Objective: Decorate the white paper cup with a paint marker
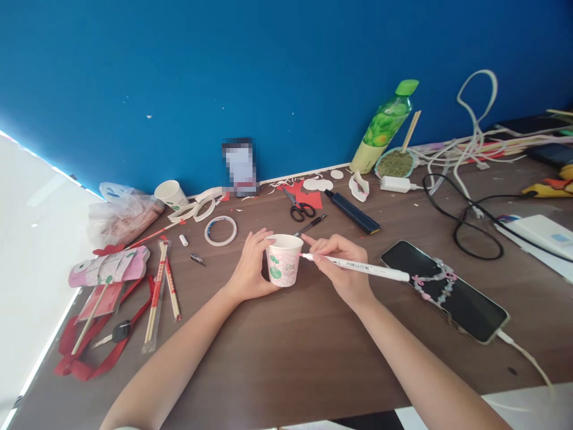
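The visible body comprises a bare left hand (253,270) and bare right hand (342,272), a left forearm (179,359) and right forearm (412,355), both uncovered and tapering to slim wrists (230,295), plus a pale sleeve-like edge (127,428) bordering the left forearm.

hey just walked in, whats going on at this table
A person has a paper cup upright in the left hand, while the right hand holds a white marker with its pink tip at the cup's side. I can't tell whether the tip is actually touching. Pink lines already show on the cup, around its green print. Scissors and a pen lie on the table beyond the hands, and a phone lies to the right.
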{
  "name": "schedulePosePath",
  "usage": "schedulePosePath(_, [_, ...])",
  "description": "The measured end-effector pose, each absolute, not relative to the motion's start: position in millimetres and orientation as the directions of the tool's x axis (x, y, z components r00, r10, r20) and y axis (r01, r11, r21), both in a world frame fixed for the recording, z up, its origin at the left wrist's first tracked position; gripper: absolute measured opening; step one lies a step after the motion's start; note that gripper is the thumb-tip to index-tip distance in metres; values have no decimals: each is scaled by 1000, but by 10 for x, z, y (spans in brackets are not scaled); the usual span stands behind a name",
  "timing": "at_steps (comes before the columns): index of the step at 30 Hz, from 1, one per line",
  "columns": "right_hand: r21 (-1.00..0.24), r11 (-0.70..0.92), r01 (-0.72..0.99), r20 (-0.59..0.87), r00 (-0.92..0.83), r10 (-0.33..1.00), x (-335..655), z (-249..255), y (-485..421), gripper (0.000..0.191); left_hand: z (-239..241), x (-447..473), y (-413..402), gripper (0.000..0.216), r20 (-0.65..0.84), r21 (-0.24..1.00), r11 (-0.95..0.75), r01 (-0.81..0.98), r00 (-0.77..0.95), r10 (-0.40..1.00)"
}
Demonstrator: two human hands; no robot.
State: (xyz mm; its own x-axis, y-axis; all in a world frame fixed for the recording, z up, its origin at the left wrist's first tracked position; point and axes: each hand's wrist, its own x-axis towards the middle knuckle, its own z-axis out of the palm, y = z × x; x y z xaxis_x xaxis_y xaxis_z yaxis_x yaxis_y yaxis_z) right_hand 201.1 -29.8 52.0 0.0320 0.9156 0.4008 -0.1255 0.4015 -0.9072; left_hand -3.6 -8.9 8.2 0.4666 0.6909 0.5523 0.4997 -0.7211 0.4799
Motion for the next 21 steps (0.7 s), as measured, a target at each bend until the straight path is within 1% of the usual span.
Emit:
schedulePosePath(13, [-923, 382, -52, 381, 23, 924, 1976, 524, -308, 22, 97, -37, -97, 90, 515, 503, -690, 520, 461, 723])
schedulePosePath(21, [-926, 365, -91, 362, 53, 931, 1970, 512, -283, 24, 83, -38, -91, 90, 521, 507, -696, 509, 462, 717])
